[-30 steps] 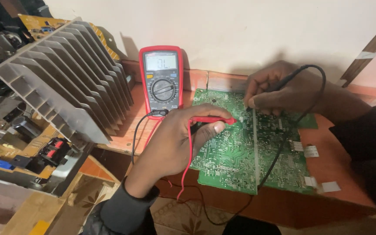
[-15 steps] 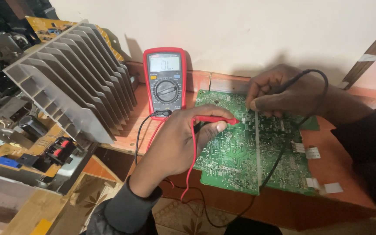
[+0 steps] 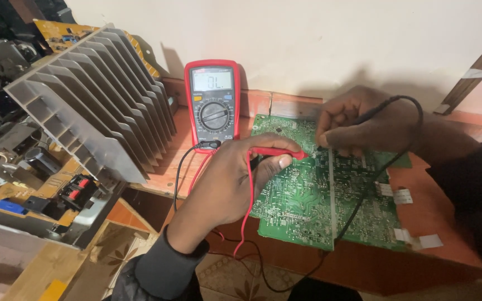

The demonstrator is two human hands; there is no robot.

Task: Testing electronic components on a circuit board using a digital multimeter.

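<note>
A green circuit board [image 3: 308, 200] lies solder side up on a reddish table [image 3: 436, 217]. My left hand [image 3: 235, 178] grips a red test probe [image 3: 277, 151] whose tip touches the board near its upper middle. My right hand [image 3: 364, 122] pinches a black test probe [image 3: 372, 111] against the board close by, its black lead looping over the wrist. A red multimeter [image 3: 215, 103] leans against the wall just left of the board, its screen lit, with red and black leads plugged into its base.
A large grey finned heat sink [image 3: 96, 95] sits on an opened amplifier chassis [image 3: 34, 189] at the left, with red and black speaker terminals [image 3: 73, 189]. A white wall [image 3: 319, 39] backs the table. White tape strips [image 3: 414, 239] lie at the board's right edge.
The view has shifted slightly. Both hands keep their probes on the board in nearly the same spots.
</note>
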